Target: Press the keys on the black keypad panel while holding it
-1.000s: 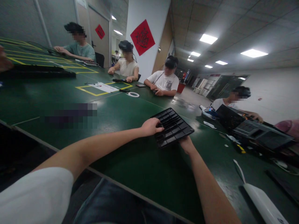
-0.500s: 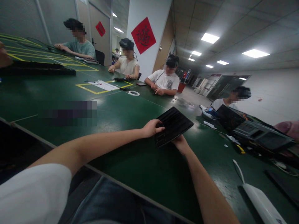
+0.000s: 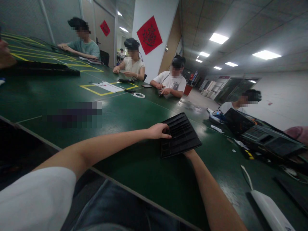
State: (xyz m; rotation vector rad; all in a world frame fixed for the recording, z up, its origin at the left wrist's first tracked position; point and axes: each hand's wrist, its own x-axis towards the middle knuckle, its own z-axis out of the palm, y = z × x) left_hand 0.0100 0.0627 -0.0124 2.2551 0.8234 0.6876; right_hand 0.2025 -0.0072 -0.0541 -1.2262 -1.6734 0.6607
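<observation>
A flat black panel with rows of ridges or slots (image 3: 183, 133) is held tilted above the green table. My left hand (image 3: 159, 131) grips its left edge, the thumb lying on the ridged face and the fingers curled at the rim. My right hand (image 3: 189, 153) supports the panel from below at its lower right edge. Most of the right fingers are hidden behind it. Whether the panel is a tray, a holder or a cover, I cannot tell.
A white power strip (image 3: 270, 208) with a cable lies at the near right. Beyond it stands an opened computer case (image 3: 271, 138), beside a yellow-black tool (image 3: 247, 155). White tape (image 3: 139, 95), scissors (image 3: 130, 91) and paper (image 3: 108, 87) lie across the table. Several people sit around it.
The black panel has tilted so that its ridged face shows more fully, and it sits slightly lower. Both hands stay on it, the right one now more hidden beneath it.
</observation>
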